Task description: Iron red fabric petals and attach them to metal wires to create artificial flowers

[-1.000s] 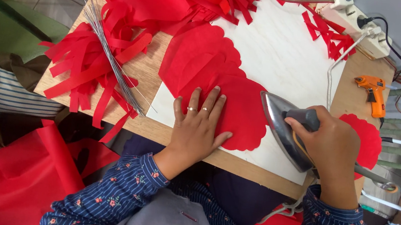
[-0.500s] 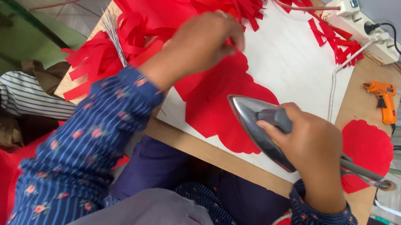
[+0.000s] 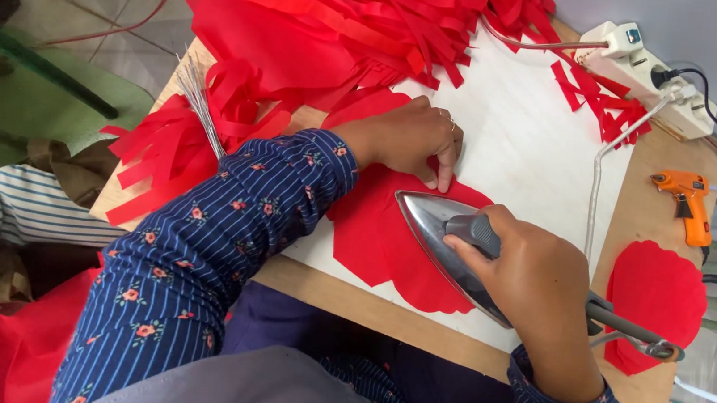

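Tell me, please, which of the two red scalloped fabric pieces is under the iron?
The one on the white board, pinned by the left hand, lies under the iron. The other scalloped piece lies untouched at the table's right edge.

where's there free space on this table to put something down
The white board is bare between the left hand, the red strips and the white cord. A brown strip runs between cord and glue gun. Crowded: the red fringe pile and the petal under the iron.
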